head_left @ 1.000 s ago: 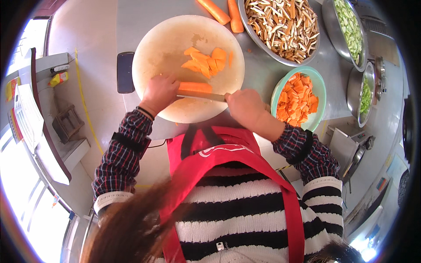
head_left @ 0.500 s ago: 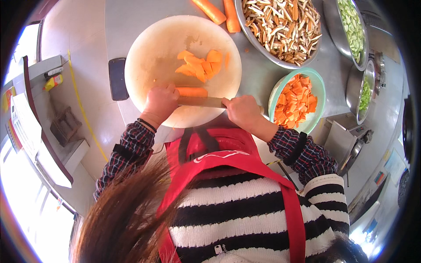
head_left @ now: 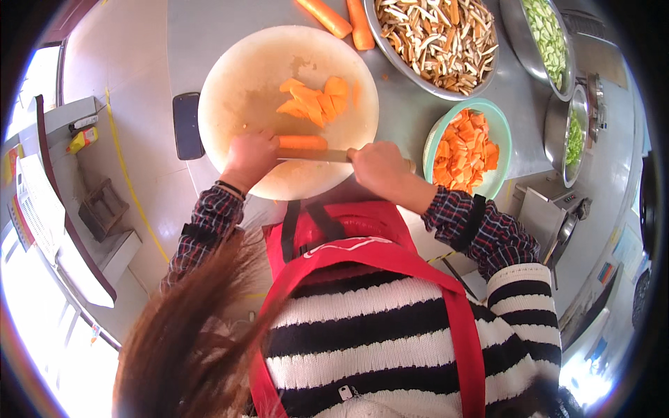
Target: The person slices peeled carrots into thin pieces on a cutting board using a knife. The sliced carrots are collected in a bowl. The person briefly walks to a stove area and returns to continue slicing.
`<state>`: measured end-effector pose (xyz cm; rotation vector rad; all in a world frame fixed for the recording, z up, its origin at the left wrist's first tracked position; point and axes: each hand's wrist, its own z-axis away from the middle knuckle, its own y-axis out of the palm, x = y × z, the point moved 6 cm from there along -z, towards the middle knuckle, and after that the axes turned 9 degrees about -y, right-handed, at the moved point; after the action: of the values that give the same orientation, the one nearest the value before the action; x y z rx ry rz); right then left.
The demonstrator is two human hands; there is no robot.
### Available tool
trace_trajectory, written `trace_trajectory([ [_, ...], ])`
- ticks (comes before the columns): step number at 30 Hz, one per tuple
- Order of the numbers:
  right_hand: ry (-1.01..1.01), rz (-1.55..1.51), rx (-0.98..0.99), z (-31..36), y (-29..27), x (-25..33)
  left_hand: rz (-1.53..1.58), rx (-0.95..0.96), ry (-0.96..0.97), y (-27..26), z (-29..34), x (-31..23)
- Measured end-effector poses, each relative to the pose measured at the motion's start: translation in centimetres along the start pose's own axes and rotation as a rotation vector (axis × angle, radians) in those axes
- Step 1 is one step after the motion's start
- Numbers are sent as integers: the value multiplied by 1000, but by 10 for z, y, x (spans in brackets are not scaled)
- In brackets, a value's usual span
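My right hand [head_left: 380, 169] is closed around the handle of a knife [head_left: 317, 155], whose blade lies along the near side of a peeled carrot piece [head_left: 304, 141]. The fingers of my left hand [head_left: 251, 159] are closed over the carrot's left end, beside the far end of the blade; the fingertips are partly hidden. Both rest over the near part of a round, pale cutting board [head_left: 237, 76]. Beyond the carrot, several cut orange carrot slices [head_left: 313, 104] lie in a loose pile on the board.
A dark phone [head_left: 187, 125] lies left of the board. Whole carrots [head_left: 324, 17] lie beyond it. A green basket [head_left: 503, 160] of carrot pieces stands at right, near metal bowls of sliced mushrooms [head_left: 439, 45], pale green slices [head_left: 547, 42] and chopped greens [head_left: 575, 139].
Both hands and the knife have shifted slightly farther from my body over the board. The carrot has moved a little the same way. The slice pile looks unchanged.
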<state>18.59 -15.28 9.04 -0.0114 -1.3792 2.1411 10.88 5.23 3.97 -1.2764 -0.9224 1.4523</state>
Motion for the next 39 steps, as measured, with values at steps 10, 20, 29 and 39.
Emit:
trace_trajectory([
  [10,29,18,30,2,13,-6,-91,20,3,8,0,-14],
  [20,28,16,34,-2,27,2,-62,-56,8,17,2,2],
  [29,7,21,-34,-4,52,-19,61,-95,-26,-18,3,-20],
  [39,-122,12,-203,2,35,-11,405,-339,-554,13,108,20],
])
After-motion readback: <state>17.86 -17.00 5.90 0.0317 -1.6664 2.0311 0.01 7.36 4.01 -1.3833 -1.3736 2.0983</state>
